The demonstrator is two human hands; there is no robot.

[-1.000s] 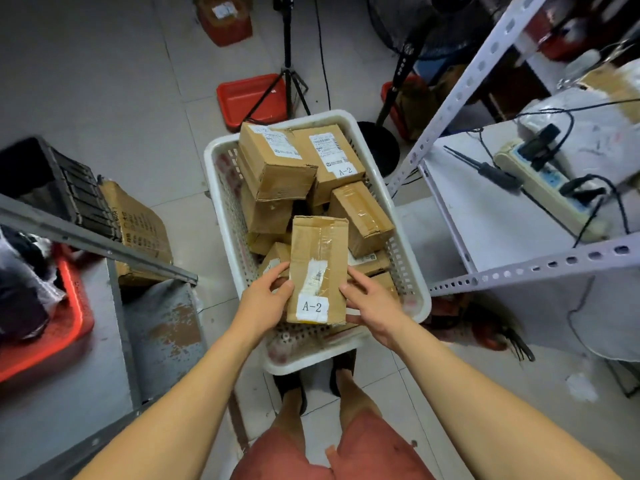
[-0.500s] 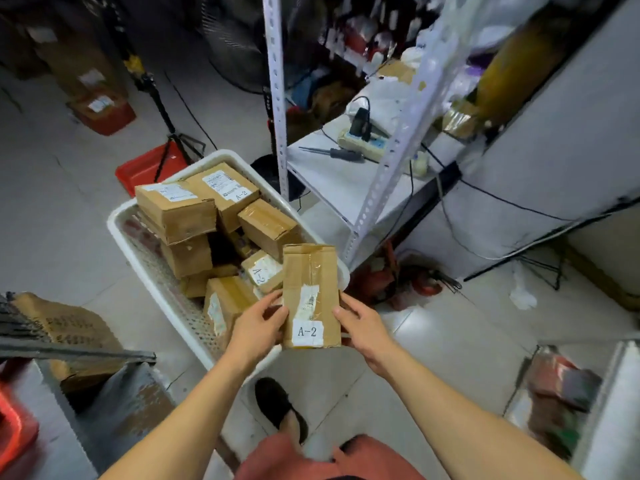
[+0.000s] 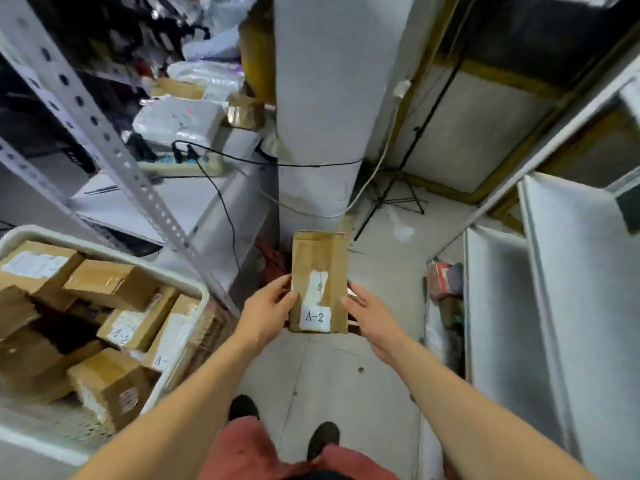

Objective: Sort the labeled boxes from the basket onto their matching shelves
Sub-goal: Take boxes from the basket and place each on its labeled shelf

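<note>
I hold a tall brown cardboard box (image 3: 318,271) upright in front of me over the floor; its white label reads A-2. My left hand (image 3: 266,310) grips its left side and my right hand (image 3: 372,313) grips its right side. The white plastic basket (image 3: 194,289) stands at the lower left, with several more taped brown boxes (image 3: 110,282) piled inside, some carrying white labels. White shelf boards (image 3: 571,265) rise on the right.
A perforated metal shelf post (image 3: 104,133) slants across the left, with a shelf behind it bearing a power strip (image 3: 183,164), cables and white parcels. A white pillar (image 3: 318,116) stands straight ahead. A tripod base (image 3: 391,199) sits on the floor beyond it.
I have turned right, away from the basket, carrying the A-2 box with both hands. The basket has slid to the left of view; the pillar and right-hand shelves have appeared.
</note>
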